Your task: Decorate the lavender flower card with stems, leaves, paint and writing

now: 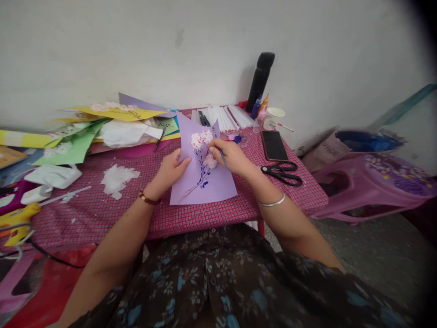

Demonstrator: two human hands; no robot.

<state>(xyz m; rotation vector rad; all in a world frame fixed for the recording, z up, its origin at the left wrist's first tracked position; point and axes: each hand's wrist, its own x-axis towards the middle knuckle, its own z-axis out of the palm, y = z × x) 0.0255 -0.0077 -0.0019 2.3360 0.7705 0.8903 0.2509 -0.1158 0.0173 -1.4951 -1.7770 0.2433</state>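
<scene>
Pinching one slim tool (223, 158) (it's blue), the right hand (231, 156) meets one lilac sheet (220, 187) the left hand (173, 168) holds.

At the counter's (82, 218) back right, a tall black bottle (260, 82) stands near the pale wall (143, 50). Nearer the front lie a dark-screened phone (274, 146) and, just beside it, black-handled scissors (282, 173). On the left, overlapping coloured sheets (75, 146) — yellow, green, orange, some bearing blossom designs — spread beneath crumpled white paper (128, 134). White scraps (119, 180) lie in front of them. At the far left are a white object (56, 175), its kind unclear, and a yellow tool (20, 221), with a black cable (56, 258) below. Beyond the counter's right end, a pink stool (358, 182) with a purple-and-yellow patterned seat stands on the grey floor (368, 250) — an open bag (324, 148) just behind it.
</scene>
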